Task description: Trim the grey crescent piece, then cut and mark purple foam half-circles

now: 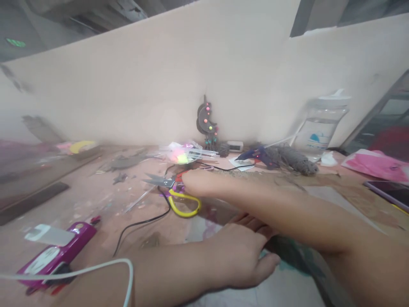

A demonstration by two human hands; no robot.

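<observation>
My right hand [200,183] reaches across from the right and closes over one handle of a pair of scissors [185,213]; its fingers are mostly hidden. The scissors have a yellow loop handle, and their blades point left, spread apart. Nearer to me, my left hand [238,251] has its fingers curled under, with the thumb pointing right. Whatever it may hold is hidden; a blurred dark and teal patch [292,256] shows beside the thumb. A black cord [140,222] runs by the scissors, and a clear stick [139,200] lies left of them.
A grey moon ornament [201,119] with coloured beads stands against the wall. Before it lie clear glue sticks [204,152], a blue glue gun [260,155] and grey yarn [294,160]. A water jar [319,128] and phone [391,194] are right; a magenta device [60,253] and white cable [96,263] left.
</observation>
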